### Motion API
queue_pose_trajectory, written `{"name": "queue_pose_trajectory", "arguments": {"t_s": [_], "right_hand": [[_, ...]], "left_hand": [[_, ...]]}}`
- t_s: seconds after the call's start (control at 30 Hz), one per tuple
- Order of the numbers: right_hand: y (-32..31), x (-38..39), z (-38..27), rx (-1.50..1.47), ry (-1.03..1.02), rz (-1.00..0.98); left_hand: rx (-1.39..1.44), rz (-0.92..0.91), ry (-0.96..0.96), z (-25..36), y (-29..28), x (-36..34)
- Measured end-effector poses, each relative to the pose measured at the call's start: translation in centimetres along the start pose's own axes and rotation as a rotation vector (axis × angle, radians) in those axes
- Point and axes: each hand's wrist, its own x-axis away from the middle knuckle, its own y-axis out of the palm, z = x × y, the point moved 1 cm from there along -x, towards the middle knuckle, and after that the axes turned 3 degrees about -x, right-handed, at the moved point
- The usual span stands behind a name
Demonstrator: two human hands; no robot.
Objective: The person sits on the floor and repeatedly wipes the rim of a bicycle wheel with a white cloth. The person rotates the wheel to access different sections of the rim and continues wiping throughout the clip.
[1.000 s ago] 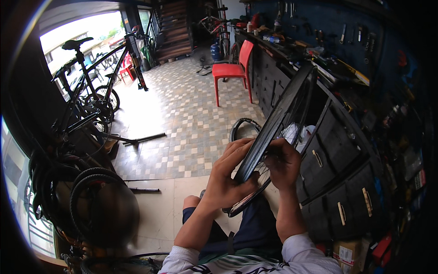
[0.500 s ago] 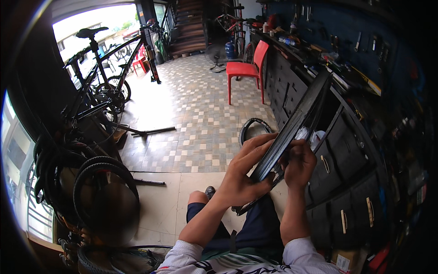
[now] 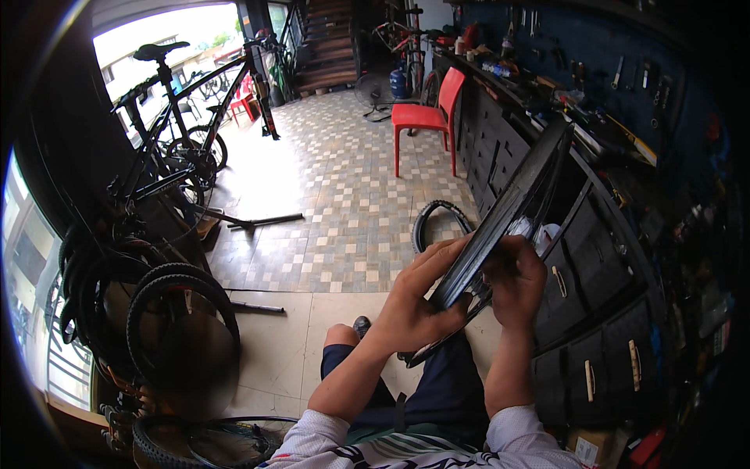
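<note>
I hold a bicycle wheel [image 3: 530, 170] tilted on edge over my lap, its dark rim channel facing up and its far end rising toward the upper right. My left hand [image 3: 416, 305] wraps around the near left part of the rim, fingers over the channel. My right hand [image 3: 512, 285] is closed at the wheel's right side by the spokes, its thumb and fingertips shadowed and partly hidden by the rim. My legs in dark blue shorts [image 3: 441, 383] are underneath.
A black bicycle [image 3: 176, 117] and piled tires [image 3: 141, 305] stand left. Metal tubes [image 3: 266, 220] and a tire [image 3: 437, 205] lie on the floor. A red chair [image 3: 422, 117] stands beside the dark cabinet [image 3: 594, 297] and cluttered bench [image 3: 500, 70] at right, below wall-hung tools [image 3: 617, 70].
The view has shifted, with the room and both hands sitting farther right in the picture. My hands and the wheel keep nearly the same hold.
</note>
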Motion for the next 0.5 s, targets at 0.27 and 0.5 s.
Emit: {"name": "queue_pose_trajectory", "arguments": {"t_s": [0.27,0.5], "right_hand": [[-0.5,0.1,0.0,-0.021,-0.055,-0.091],[0.0,0.1,-0.2,-0.107,-0.034,0.039]], "left_hand": [[0.046,-0.029,-0.035,-0.4,-0.2,0.6],[-0.042,-0.013,-0.013,0.1,0.1,0.1]]}}
